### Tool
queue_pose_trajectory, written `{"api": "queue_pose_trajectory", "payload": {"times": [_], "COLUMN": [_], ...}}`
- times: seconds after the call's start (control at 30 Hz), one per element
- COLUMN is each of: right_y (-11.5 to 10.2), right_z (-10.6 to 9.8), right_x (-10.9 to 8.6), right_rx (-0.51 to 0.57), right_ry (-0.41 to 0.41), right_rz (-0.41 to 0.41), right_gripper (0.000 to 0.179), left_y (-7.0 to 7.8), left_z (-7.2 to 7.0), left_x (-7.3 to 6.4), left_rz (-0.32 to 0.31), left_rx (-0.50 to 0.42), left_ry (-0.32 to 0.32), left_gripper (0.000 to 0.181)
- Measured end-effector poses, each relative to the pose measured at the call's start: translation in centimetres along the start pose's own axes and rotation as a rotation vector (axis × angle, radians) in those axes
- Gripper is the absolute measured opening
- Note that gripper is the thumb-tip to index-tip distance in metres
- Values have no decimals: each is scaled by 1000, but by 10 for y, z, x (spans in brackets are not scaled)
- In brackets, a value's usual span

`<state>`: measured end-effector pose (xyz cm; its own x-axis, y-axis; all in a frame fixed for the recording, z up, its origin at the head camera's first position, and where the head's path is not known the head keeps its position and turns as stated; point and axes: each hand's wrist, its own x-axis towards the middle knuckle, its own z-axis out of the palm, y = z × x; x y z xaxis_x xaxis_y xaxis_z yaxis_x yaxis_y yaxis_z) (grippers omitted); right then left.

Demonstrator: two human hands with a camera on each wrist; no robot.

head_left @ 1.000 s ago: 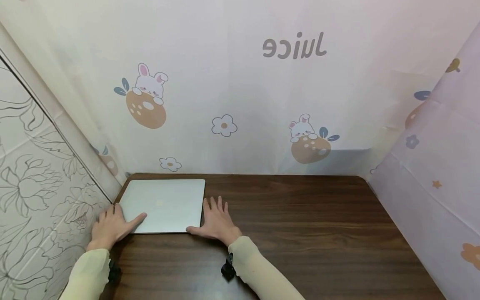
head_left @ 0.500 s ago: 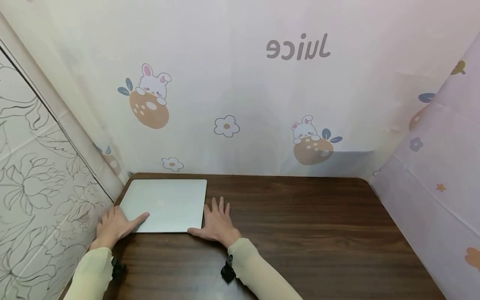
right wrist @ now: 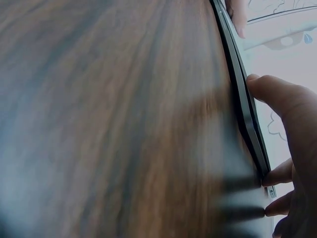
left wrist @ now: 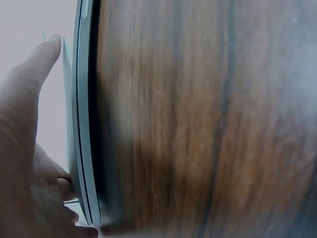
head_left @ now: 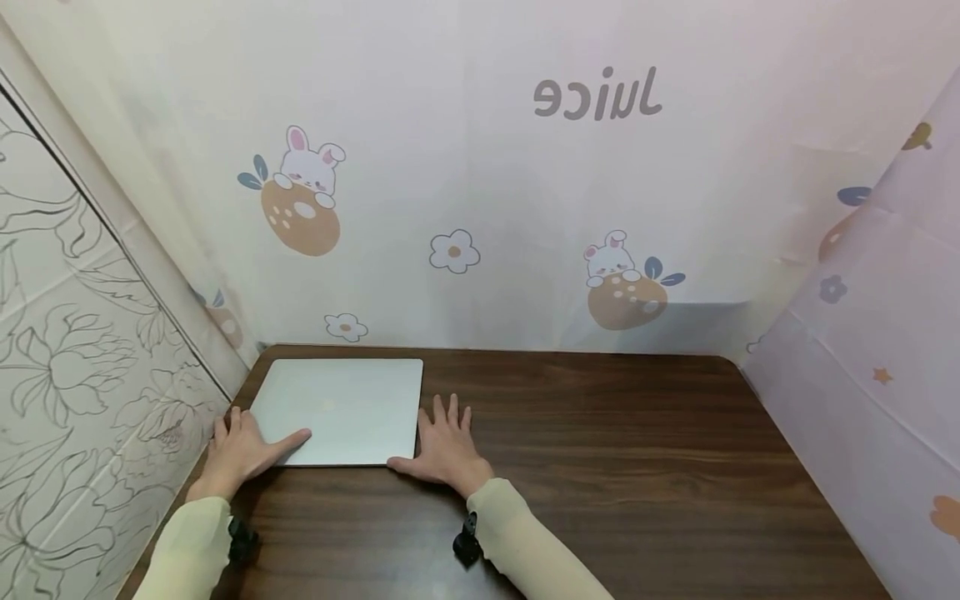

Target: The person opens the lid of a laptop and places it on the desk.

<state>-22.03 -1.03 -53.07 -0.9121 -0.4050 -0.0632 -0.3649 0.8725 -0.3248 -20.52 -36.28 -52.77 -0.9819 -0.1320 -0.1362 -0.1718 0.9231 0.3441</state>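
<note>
A closed silver laptop [head_left: 348, 412] lies flat at the far left of the wooden table, with a faint logo on its lid. My left hand [head_left: 243, 450] is at its left side, the thumb [left wrist: 47, 54] stretched over the lid's front left corner and the fingers along the left edge. At the front right corner, my right hand [head_left: 448, 452] touches the laptop with its thumb [right wrist: 275, 91] on the front edge. Its other fingers reach forward, spread, beside the right edge. The laptop's dark front edge [right wrist: 242, 99] shows close up in the right wrist view.
The dark brown table [head_left: 600, 450] stretches away to the right. A white curtain [head_left: 510, 192] with rabbit and flower prints hangs behind it. Floral panels [head_left: 67, 375] border the left side, close by the left hand, and a printed curtain [head_left: 885, 333] borders the right.
The laptop has slid slightly to the right along the table, and both hands have moved with it, keeping their places at its sides. The head view has also shifted a little.
</note>
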Motion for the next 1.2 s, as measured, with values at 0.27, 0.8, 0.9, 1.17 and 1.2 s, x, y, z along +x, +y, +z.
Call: {"api": "queue_pose_trajectory", "payload": {"times": [0.27,0.8,0.9,1.17,1.2], "right_y": [8,12,11,11,11], "right_z": [-4,0,0,1,1], "right_x": [-6,0,1,2,2], "right_rx": [2,33,29,37,37], "right_ry": [-2,2,6,12,13], "right_rz": [2,48,60,65,64], "right_gripper": [106,116,118,119,119], "left_y": [8,-9,-9,-11,-12], "left_z": [0,4,3,4,4], "left_x": [-3,-1,1,1,1], "left_rz": [8,80,81,59,59], "left_rx": [-13,27,28,21,20], "left_ry": [-16,0,-7,-50,-52], "left_gripper": [137,131,131,131,131]}}
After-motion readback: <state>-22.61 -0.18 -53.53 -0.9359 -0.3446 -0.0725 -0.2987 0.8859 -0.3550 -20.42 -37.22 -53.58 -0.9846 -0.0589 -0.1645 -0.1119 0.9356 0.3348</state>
